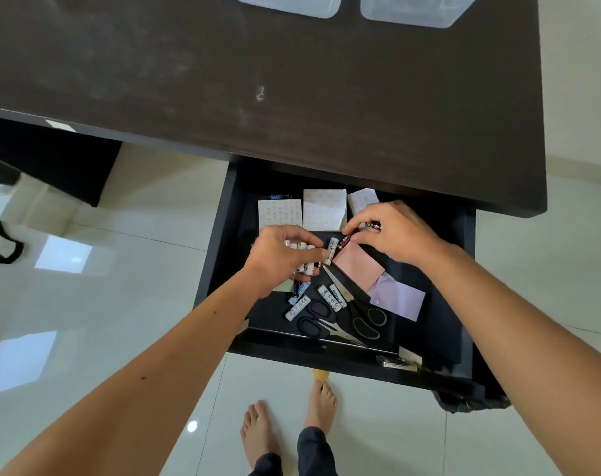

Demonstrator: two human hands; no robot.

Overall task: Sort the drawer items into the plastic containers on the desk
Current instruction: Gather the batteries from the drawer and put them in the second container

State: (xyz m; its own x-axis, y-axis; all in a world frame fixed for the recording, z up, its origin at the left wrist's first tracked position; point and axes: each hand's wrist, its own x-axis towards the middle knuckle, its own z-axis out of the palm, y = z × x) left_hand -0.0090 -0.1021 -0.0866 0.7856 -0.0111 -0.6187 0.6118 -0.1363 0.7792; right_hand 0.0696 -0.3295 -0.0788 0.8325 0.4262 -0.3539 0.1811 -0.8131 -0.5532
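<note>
Left hand [280, 255] fingers clutch white batteries [300, 247] — right hand [395, 231] pinches a dark battery [347, 240].

The table [292, 80] is dark brown with pale smudges; at 12 o'clock stand 2 clear containers [417, 10]. The drawer [216, 255] is black. Inside lie white batteries [332, 250] with dark print, 3 white sheets [280, 214] patterned with small orange marks, a pink pad [359, 269], a lilac pad [400, 298] and black-handled scissors [314, 319]. The floor [120, 269] is glossy cream tile.

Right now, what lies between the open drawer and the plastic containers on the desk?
Head view: only bare dark desk top lies between the drawer and the two containers, apart from a small pale mark.
</note>
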